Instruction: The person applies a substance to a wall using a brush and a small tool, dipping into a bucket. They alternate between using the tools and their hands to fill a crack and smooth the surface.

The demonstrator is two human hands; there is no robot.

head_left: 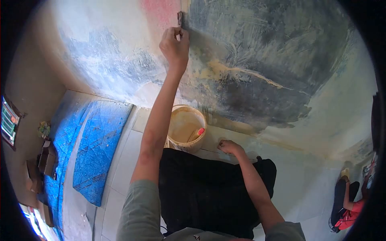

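Note:
My left hand (175,45) is raised to the wall, its thumb and fingers pinched round the end of a small, narrow dark tool (179,18). The tool stands upright against the painted wall (257,44), where a pink patch meets a dark grey-green area. Its exact kind is too small to make out. Lower down, my right hand (229,147) hangs over my knee with fingers loosely bent and slightly apart, and no object shows in it. Between my arms stands a cream bucket (204,116) with murky liquid inside. A red-tipped handle (201,131) sticks out of it.
Blue crinkled sheeting (96,144) covers a board on the left. Brown cardboard pieces (46,160) lie beyond it. Pale floor tiles (120,172) run along the wall base. At the far right another person (352,209) in red sits on the floor.

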